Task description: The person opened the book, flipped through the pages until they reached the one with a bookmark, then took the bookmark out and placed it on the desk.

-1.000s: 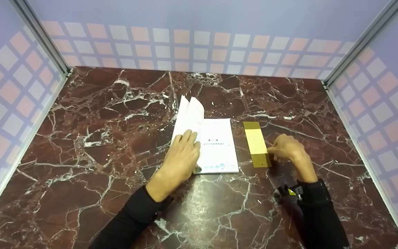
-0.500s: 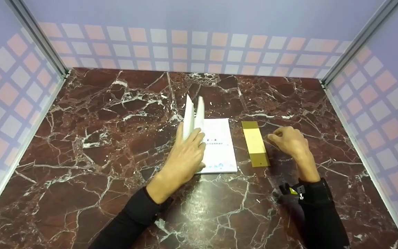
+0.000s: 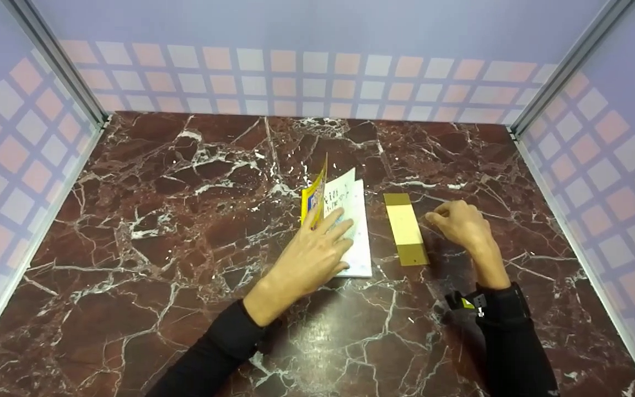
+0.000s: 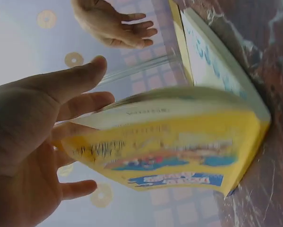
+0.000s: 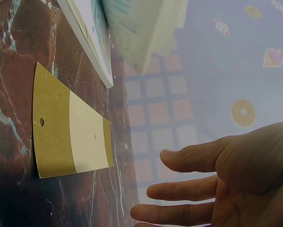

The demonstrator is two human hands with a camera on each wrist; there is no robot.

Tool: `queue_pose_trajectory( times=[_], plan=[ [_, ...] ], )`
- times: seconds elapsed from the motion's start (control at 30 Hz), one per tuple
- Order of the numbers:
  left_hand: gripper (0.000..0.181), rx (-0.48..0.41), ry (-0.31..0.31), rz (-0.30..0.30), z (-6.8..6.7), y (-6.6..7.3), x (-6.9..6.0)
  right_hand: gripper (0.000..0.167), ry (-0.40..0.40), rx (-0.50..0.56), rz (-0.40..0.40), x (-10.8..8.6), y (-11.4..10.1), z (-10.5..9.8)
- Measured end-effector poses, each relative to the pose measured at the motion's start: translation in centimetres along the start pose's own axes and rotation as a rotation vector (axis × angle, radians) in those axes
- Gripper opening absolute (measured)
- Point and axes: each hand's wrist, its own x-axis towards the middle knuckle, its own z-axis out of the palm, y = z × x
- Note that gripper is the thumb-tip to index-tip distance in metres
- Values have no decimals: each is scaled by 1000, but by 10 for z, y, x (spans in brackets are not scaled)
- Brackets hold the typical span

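Observation:
A yellow-covered book (image 4: 179, 151) stands half folded on the marble table, its front cover and some pages raised while the rest lies flat. My left hand (image 3: 312, 253) is spread against the raised cover and pages, fingers extended; in the left wrist view its fingers (image 4: 80, 189) reach around the cover's free edge. Printed text shows on the lifted page (image 3: 342, 190). To the right of the book lies a gold-and-cream bookmark (image 3: 404, 229) with a small hole near one end. My right hand (image 3: 463, 226) hovers beside the bookmark, fingers loosely bent, holding nothing.
Dark red marble tabletop (image 3: 146, 264) surrounds the book. Lilac panels with a tile pattern (image 3: 284, 82) enclose the back and both sides, joined by metal corner posts (image 3: 571, 66).
My left hand has moved right, swinging the turned-back pages and cover up toward the flat part; the yellow cover now shows. My right hand has drawn slightly away from the bookmark.

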Motion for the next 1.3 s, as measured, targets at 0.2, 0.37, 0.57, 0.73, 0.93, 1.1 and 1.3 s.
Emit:
queue_pose_trajectory(
  times=[0.2, 0.37, 0.57, 0.73, 0.93, 1.1, 1.3],
  plan=[
    [53, -73, -22, 55, 4, 9, 1, 41, 7, 4, -16, 1, 0, 1],
    [59, -155, -35, 68, 5, 12, 1, 40, 5, 14, -11, 1, -1, 1],
    [66, -235, -16, 59, 2, 10, 0, 40, 12, 24, -15, 1, -1, 1],
    [74, -284, 40, 32, -4, 1, -2, 41, 17, 42, -31, 2, 0, -1],
    [72, -282, 105, -74, -13, -24, -9, 45, 30, 53, -52, 2, 1, -3],
    [70, -270, 82, -189, -18, -49, -16, 49, 43, 71, -71, 2, 3, -6],
    [71, -269, 40, -305, -23, -80, -23, 54, 54, 74, -121, 2, 5, -11]
  ],
)
